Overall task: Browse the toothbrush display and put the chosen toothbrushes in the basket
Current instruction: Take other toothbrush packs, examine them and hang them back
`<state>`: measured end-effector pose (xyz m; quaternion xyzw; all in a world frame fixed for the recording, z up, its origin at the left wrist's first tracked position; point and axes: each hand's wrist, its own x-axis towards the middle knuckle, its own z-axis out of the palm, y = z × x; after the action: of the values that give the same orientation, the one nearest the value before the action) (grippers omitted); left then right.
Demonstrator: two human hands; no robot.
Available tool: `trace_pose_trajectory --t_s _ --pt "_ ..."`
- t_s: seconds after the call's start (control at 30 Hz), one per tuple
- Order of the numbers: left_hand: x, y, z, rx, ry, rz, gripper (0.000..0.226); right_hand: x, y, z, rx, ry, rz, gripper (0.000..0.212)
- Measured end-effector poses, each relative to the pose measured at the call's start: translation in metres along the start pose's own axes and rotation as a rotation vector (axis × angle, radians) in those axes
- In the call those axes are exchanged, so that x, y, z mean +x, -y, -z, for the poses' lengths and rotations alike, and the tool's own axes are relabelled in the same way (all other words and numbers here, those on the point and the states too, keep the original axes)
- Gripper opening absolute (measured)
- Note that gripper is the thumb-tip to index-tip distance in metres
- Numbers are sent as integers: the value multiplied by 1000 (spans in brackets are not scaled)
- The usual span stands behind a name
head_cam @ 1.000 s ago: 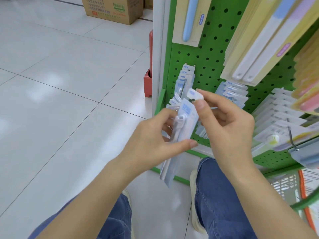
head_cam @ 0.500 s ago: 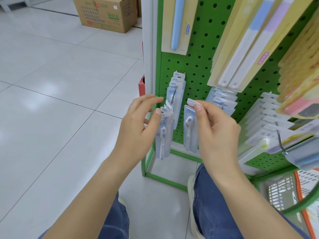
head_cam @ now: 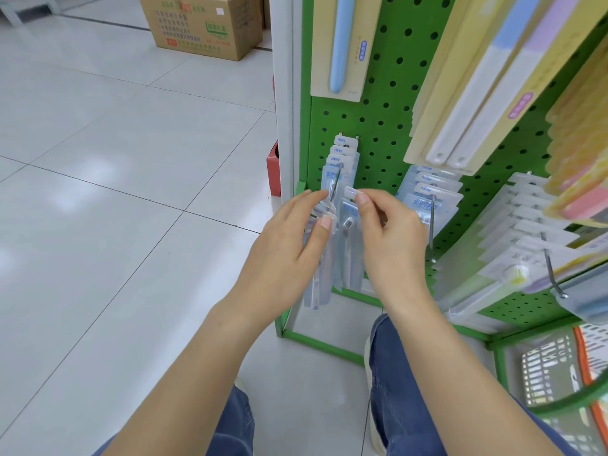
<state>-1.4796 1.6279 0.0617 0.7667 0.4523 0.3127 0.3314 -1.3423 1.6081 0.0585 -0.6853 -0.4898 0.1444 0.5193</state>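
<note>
Left hand [head_cam: 286, 255] holds front packs [head_cam: 324, 258] on hook [head_cam: 334, 189]. Right hand [head_cam: 391, 241] pinches top of one pack [head_cam: 349, 245] by green board [head_cam: 381, 126].

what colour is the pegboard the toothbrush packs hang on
Green, dotted with dark round holes: the pegboard shows best in the head view.
</note>
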Motion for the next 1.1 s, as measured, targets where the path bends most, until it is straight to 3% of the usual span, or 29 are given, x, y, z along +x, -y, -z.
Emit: trace_pose_trajectory --t_s 0.23,0.9,1.1 --pt "-1 -2 -1 -125 1 104 54 17 5 -2 335 -5 -183 12" --pt "1 0 -2 -108 59 107 65 23 5 -7 452 202 -312 10" --pt "4 6 -4 -34 63 27 67 20 4 -7 584 246 -486 16"
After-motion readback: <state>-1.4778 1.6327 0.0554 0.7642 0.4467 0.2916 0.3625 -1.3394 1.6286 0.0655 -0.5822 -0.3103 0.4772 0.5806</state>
